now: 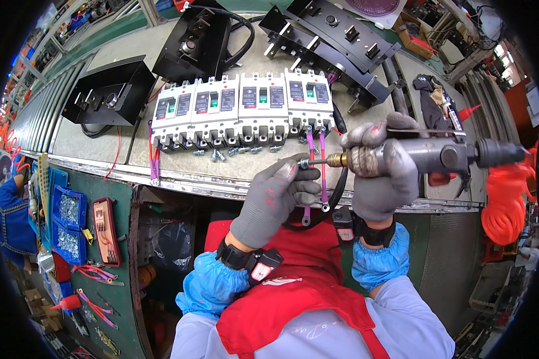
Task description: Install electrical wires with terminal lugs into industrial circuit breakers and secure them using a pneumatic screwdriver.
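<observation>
Apron [254,326] closest, pwr driver [428,157] in R hand [384,173], bit [318,161] nr L hand [274,200].

Head view, from the left of two head-worn fisheye cameras. The lens sits near and above the wearer's side of the row of white circuit breakers [248,110], facing steeply down and forward, and takes in the red apron [281,317] on this side of the row and black housings [194,45] beyond it.
</observation>
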`<action>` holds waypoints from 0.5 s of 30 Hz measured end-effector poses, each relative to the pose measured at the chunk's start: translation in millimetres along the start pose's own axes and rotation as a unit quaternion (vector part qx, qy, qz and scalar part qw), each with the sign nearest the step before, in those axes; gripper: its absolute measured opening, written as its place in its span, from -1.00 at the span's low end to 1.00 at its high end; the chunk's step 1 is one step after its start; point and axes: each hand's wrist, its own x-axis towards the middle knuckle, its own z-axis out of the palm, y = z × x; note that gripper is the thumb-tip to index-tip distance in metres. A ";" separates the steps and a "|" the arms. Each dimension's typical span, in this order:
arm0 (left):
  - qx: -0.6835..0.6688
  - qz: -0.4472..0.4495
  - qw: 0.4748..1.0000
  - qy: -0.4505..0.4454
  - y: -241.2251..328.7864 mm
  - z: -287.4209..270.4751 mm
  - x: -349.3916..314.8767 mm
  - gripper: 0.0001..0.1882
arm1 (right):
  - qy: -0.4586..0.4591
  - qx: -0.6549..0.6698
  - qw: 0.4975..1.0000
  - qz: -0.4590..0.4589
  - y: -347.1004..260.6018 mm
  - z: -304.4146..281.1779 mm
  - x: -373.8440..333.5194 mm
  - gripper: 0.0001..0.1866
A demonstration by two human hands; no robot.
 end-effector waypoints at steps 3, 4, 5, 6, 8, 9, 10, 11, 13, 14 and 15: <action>0.012 0.005 1.000 0.001 3.9 -0.6 2.3 -0.54 | 0.103 0.025 0.994 0.037 9.9 -9.9 10.8 -0.61; 0.014 0.010 1.000 -0.002 4.3 -1.3 3.0 -0.54 | 0.106 0.023 0.993 0.036 12.0 -13.6 12.9 -0.61; 0.033 0.023 0.999 -0.011 5.2 -2.0 4.3 -0.54 | 0.148 0.048 0.986 0.052 13.3 -17.6 15.1 -0.63; 0.052 0.035 0.998 -0.019 6.0 -2.4 5.0 -0.54 | 0.191 0.074 0.976 0.069 14.9 -21.5 17.1 -0.65; 0.043 0.023 0.998 -0.029 6.7 -2.1 5.1 -0.53 | 0.211 0.084 0.971 0.071 17.6 -29.5 19.5 -0.67; 0.030 0.006 0.999 -0.041 6.8 -1.4 5.5 -0.52 | 0.220 0.114 0.965 0.083 18.6 -33.9 21.0 -0.74; 0.034 0.011 0.999 -0.040 6.5 -0.5 6.1 -0.52 | 0.255 0.132 0.954 0.092 19.7 -38.6 22.1 -0.80; 0.046 0.010 0.998 -0.037 5.6 0.4 6.7 -0.51 | 0.267 0.101 0.955 0.081 22.2 -43.1 22.8 -0.79; 0.059 0.011 0.998 -0.030 2.8 0.5 7.6 -0.50 | 0.263 0.103 0.956 0.081 23.5 -54.0 21.7 -0.79; 0.066 -0.009 0.998 -0.010 1.1 -0.7 7.5 -0.49 | 0.260 0.101 0.957 0.081 25.4 -59.0 20.8 -0.79; 0.066 -0.018 0.998 0.006 0.0 -3.6 6.0 -0.48 | 0.233 0.096 0.965 0.076 26.5 -63.7 18.4 -0.80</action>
